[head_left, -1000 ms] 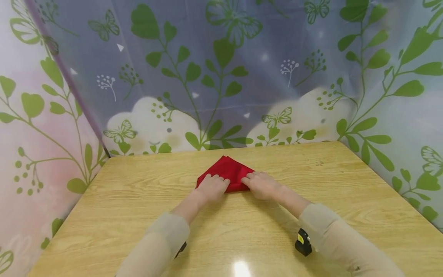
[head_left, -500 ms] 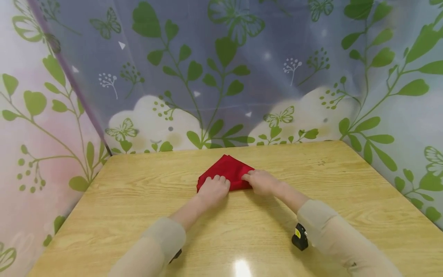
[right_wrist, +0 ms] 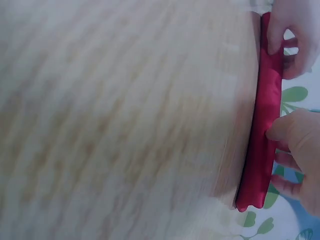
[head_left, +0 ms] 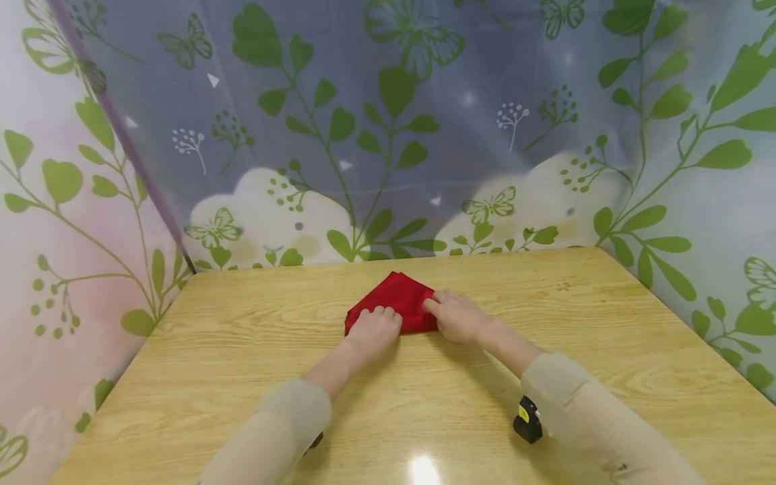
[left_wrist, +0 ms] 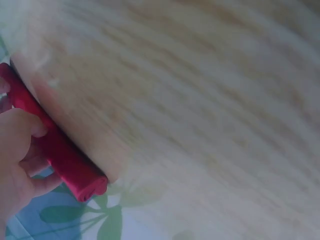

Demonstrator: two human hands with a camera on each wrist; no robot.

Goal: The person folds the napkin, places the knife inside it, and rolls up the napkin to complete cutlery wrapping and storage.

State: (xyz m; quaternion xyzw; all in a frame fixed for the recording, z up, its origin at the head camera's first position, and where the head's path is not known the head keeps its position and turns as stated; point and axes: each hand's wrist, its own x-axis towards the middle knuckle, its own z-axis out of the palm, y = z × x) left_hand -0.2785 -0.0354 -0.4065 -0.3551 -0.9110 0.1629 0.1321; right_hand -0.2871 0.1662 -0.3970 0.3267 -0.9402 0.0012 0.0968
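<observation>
A red cloth [head_left: 394, 298] lies on the wooden table, folded, with its point toward the back wall and its near side rolled into a thick tube. In the wrist views that rolled edge [right_wrist: 265, 110] shows as a smooth, shiny roll with an open spiral end. My left hand [head_left: 374, 333] grips the left part of the roll, thumb on the near side and fingers over the top. My right hand [head_left: 457, 318] holds the right part the same way, its fingers covering the cloth's right corner in the head view.
The wooden table [head_left: 254, 377] spreads out on all sides of the cloth. Fabric walls [head_left: 339, 135] with leaf and butterfly prints rise at the back and both sides. A black wrist camera [head_left: 527, 420] hangs under the right sleeve, close to the tabletop.
My right hand's fingers have shifted slightly up and over the cloth's right corner, which showed earlier. The left hand stays on the roll, almost in place.
</observation>
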